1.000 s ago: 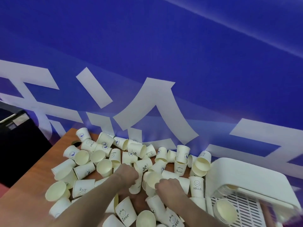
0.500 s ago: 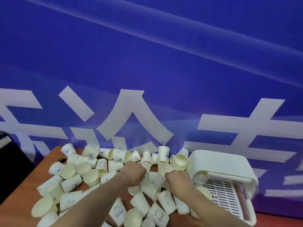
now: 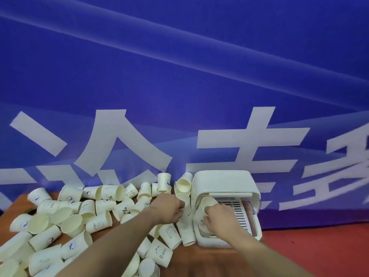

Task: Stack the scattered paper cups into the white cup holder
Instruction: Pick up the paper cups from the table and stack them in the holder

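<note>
The right hand [image 3: 218,217] reaches into the open front of the white cup holder [image 3: 223,182]. Its fingers are curled round a paper cup [image 3: 207,202], which is tilted so that its open mouth faces up and toward the camera. The held cup sits at the near left of the holder's inside, just above the fingers, with the slotted tray floor [image 3: 237,211] directly to the right of the hand.

The left hand [image 3: 167,209] lies over the cup pile, just left of the holder's outer wall. Its fingers are curled downward among the cups; whether they grip one cannot be told, since the fingertips are hidden. A cup lying on its side [image 3: 184,197] touches the far side of this hand, and an upright cup [image 3: 164,181] stands beyond it, against the blue banner [image 3: 179,76].

The scattered cups [image 3: 69,216] spread to the left of the left hand and toward the camera across the wooden table [image 3: 199,256], most lying on their sides, several with mouths facing the camera. A cup marked "Bear" [image 3: 159,252] lies near the left forearm, on its right side. The holder stands at the table's right edge, to the right of both hands, its back toward the banner.
</note>
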Tool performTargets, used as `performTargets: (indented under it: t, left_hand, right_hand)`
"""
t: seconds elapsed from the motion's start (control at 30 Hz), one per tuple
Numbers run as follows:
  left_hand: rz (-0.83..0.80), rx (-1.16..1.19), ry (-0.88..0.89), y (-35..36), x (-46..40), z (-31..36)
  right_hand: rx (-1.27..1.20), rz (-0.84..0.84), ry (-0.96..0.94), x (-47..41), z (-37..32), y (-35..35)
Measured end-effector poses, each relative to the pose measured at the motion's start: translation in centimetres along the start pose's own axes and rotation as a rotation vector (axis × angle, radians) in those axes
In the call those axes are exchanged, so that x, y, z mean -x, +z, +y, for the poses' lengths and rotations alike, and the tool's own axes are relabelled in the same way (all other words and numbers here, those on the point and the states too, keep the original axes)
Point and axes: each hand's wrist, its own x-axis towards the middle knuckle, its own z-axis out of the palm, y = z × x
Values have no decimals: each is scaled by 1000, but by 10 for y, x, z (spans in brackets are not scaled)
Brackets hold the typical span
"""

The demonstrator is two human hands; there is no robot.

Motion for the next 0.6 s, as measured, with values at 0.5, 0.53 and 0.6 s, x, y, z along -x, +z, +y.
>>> performTargets:
  t: [0.5, 0.53, 0.6]
  left_hand:
    - [-23, -210, 143, -3, -59, 90]
    - [-44, -234, 145, -1, -61, 95]
    - [-86, -273, 144, 2, -65, 103]
  right_hand:
    - [-57, -75, 180, 59, 91, 16]
    - [-67, -83, 186, 62, 95, 17]
    - [-88, -96, 199, 66, 102, 22]
